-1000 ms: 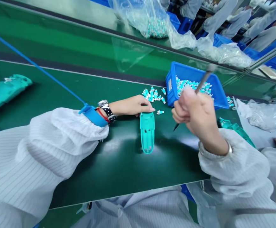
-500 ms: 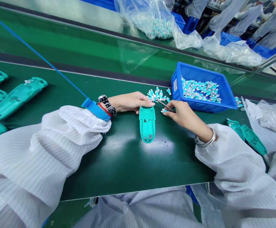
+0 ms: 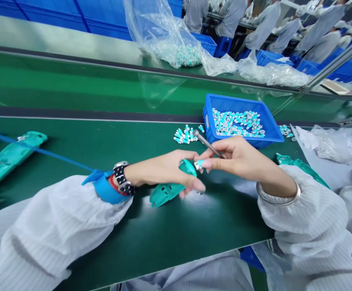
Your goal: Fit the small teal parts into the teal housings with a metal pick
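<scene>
Just above the green counter [image 3: 163, 242], the left hand [image 3: 160, 169] now holds the teal plastic housing [image 3: 165, 190] lifted and tilted, grip clamped around it. The right hand [image 3: 239, 157] has closed in, its grip pinching a small teal-and-white plug [image 3: 199, 164] at the housing's raised end.

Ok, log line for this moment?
left hand grips teal housing, tilted | right hand holds tweezers, small part at housing end | blue bin behind

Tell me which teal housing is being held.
The teal housing in the left hand, tilted, at centre. The other housings lie untouched: several at the left edge, one beside the right sleeve.
</scene>
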Demonstrator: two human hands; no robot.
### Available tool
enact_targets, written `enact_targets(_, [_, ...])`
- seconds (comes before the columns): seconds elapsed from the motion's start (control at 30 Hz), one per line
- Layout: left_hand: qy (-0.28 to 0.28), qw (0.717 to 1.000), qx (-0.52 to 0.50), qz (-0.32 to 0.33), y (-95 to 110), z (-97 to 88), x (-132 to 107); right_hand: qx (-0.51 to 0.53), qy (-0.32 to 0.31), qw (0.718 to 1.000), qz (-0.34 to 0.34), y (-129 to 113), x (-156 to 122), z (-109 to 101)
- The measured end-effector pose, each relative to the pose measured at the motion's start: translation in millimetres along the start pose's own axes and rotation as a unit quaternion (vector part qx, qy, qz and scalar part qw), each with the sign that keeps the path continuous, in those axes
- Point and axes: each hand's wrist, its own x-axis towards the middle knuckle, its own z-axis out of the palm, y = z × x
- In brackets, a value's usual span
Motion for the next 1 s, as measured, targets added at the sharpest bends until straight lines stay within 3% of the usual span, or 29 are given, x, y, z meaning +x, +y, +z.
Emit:
enact_targets(0.13, [0.035, 0.998, 0.06, -0.011, 5.9, 12.9, -4.7, 0.037, -0.055, 0.997, 0.034, -2.3, -5.6, 2.0])
enact_targets(0.27, [0.063, 0.994, 0.082, -0.029, 9.5, 17.4, -6.5, 0.054, -0.056, 0.995, 0.056, -1.5, -7.1, 4.6])
enact_targets(0.37, [0.058, 0.994, 0.083, -0.038, 9.2, 17.4, -7.3, 0.06, -0.049, 0.996, 0.051, 0.4, -6.3, 5.6])
enact_targets(0.67, [0.036, 0.997, 0.046, -0.043, 2.5, 16.7, -5.6, 0.087, -0.107, 0.99, 0.03, 4.3, -3.1, 5.8])
enact_targets(0.83, [0.057, 0.997, 0.057, -0.009, 6.2, 16.6, -9.8, 0.106, -0.056, 0.993, 0.015, 4.1, -1.9, 9.3])
enact_targets(1.0, [0.01, 0.999, 0.044, -0.001, 10.4, 15.2, -11.6, 0.137, -0.034, 0.99, 0.001, 1.7, -3.4, 14.4])
